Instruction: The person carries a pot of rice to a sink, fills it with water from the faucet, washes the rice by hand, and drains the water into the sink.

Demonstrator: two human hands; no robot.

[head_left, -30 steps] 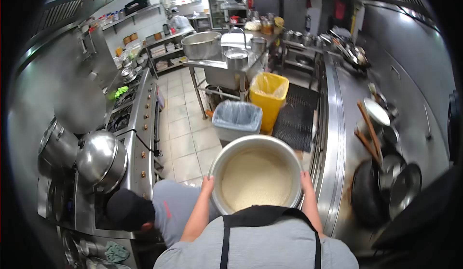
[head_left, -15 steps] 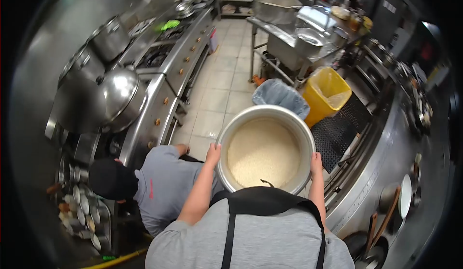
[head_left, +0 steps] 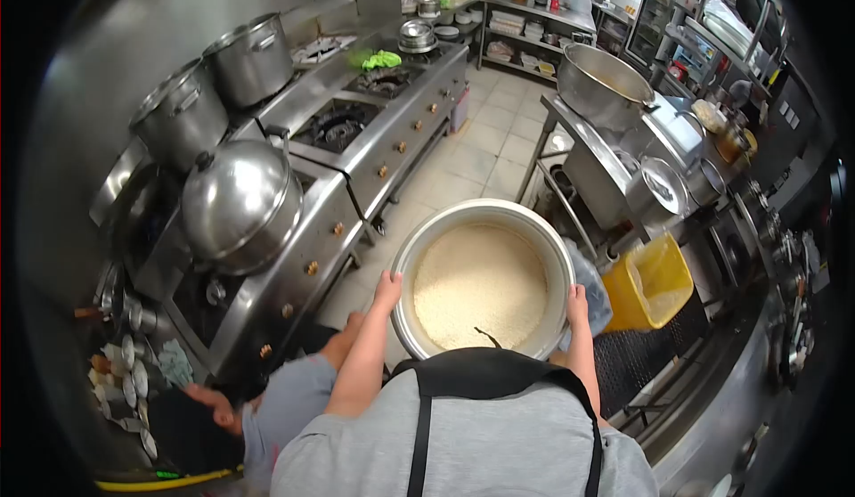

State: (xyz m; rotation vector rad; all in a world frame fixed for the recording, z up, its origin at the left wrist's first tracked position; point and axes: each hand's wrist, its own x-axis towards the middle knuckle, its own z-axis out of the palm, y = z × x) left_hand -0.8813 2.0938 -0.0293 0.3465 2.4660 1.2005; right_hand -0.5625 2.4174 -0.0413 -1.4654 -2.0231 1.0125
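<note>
A large round metal pot is held up in front of my body, its mouth facing me. Inside it lies a broad layer of pale grains that look like uncooked rice. My left hand grips the pot's left side near the rim, fingers wrapped round it. On the opposite side, my right hand is closed on the pot in the same way. The pot's underside and most of my fingertips are hidden. Part of a black apron shows below the pot.
Along the left runs a stove with a domed-lid pot and tall stockpots. A co-worker bends close by on my left. Ahead on the right stand a metal table and a yellow bin. Tiled floor runs between.
My view has turned left, so the stove and bins appear shifted right. The pot stays in both hands. The co-worker has dropped lower and further back, and the domed-lid pot shows more fully.
</note>
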